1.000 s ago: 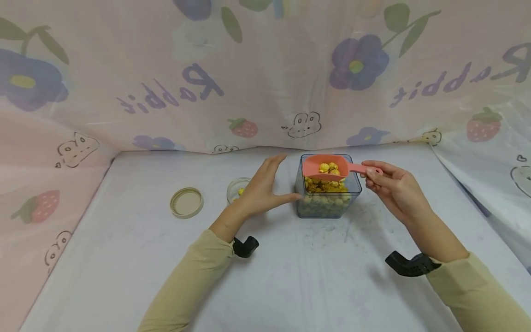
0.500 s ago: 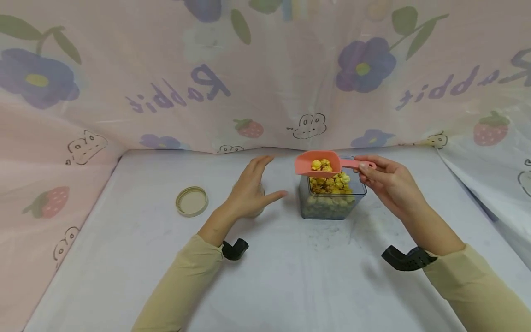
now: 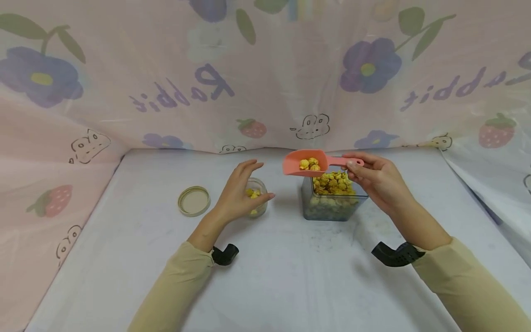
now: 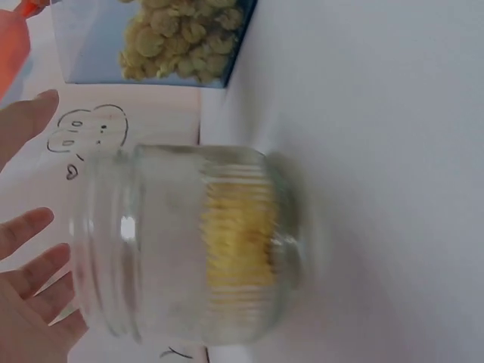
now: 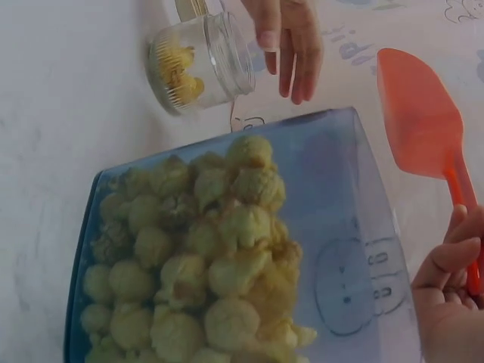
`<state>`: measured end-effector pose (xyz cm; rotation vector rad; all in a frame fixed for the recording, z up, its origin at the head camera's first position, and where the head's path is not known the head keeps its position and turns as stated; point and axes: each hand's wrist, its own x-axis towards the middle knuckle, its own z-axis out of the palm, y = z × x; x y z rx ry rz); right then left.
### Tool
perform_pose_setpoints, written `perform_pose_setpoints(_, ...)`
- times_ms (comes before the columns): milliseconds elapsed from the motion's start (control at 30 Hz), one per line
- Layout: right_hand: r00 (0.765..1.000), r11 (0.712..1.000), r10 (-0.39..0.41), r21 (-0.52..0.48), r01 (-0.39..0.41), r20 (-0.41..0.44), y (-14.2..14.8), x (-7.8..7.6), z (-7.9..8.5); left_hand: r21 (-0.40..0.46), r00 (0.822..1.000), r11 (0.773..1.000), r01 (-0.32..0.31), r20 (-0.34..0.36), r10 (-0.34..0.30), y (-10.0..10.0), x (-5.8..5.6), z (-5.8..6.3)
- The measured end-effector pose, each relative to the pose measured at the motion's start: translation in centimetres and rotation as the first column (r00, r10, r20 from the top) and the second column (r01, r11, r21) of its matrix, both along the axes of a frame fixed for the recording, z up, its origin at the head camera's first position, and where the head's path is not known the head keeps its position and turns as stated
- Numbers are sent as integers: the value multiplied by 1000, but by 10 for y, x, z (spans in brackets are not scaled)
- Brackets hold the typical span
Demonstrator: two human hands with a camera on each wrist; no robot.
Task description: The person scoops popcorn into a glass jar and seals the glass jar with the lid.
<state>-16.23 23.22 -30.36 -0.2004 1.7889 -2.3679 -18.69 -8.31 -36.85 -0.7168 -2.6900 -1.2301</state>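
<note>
Coral scoop (image 3: 323,162) is held up at the left rim of the clear box (image 3: 309,210), my landmark; in the head view its bowl overlaps that rim and reaches out past it. In the bowl lie a few round popcorn pieces (image 3: 304,164). My right grip (image 3: 379,177), above the box's right side, pinches the handle between thumb and fingers. A second ago the bowl was over the middle of the box; since then I have shifted it leftward, pieces and all. To my mind that puts the work at the carrying stage: the load is leaving the box, with less of it underneath to catch anything that rolls off, so a level bowl matters. Inside the box, plenty of popcorn (image 3: 332,184) remains. My left grip (image 3: 234,196) has also drawn away from the box's left side; it holds nothing, thumb and fingers spread beside the glass jar (image 4: 170,242), and I cannot tell whether they touch it. That jar stands upright on the surface (image 3: 269,276), left of the box and apart from it, uncovered, with a little popcorn at its bottom. Farther left of the box lies a round lid (image 3: 194,201); behind the box hangs a patterned curtain (image 3: 265,46).
</note>
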Motion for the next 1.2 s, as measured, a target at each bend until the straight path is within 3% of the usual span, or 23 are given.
perform_pose_setpoints(433,1000,998,20,63,-20,0,-24,-13,3,32,999,999,-6,48,4,-18,-1,-11)
perform_pose_setpoints(800,999,988,21,155,-26,35,-39,-21,2,34,985,999,-14,171,8,-26,2,-18)
perform_pose_setpoints(1033,997,947,-4,322,-19,72,-49,-26,4,47,983,999,-18,185,9,-27,1,-23)
perform_pose_setpoints(1200,996,915,-9,404,-28,89,-53,-28,3,83,970,996,-34,243,13,-27,2,-26)
